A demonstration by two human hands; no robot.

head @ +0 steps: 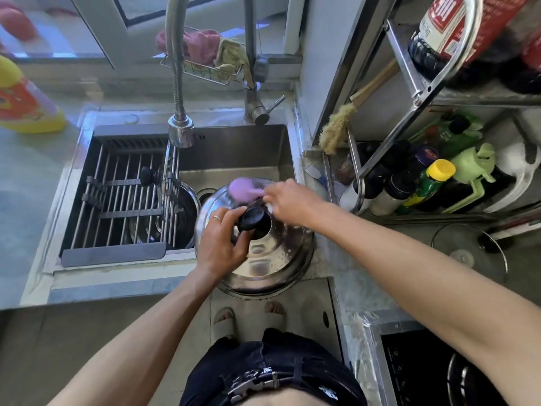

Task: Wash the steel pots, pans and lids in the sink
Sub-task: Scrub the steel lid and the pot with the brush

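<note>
Large round domed steel lid (pixel 263 259) at frame centre, over front right corner of steel sink (pixel 234 150), tilted toward viewer. Left hand (pixel 222 238) clamped on black round knob (pixel 253 219) at lid centre. Right hand (pixel 289 200) just right of knob, fingers pinching purple scrub pad (pixel 241 187) against lid's far edge; blurred. Pad lies up-left of right hand, so scrub likely sweeps along the far rim.

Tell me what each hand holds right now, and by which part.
Left hand grips the round steel lid by its black knob. Right hand holds the purple scrubbing sponge by its near edge, against the lid.
</note>
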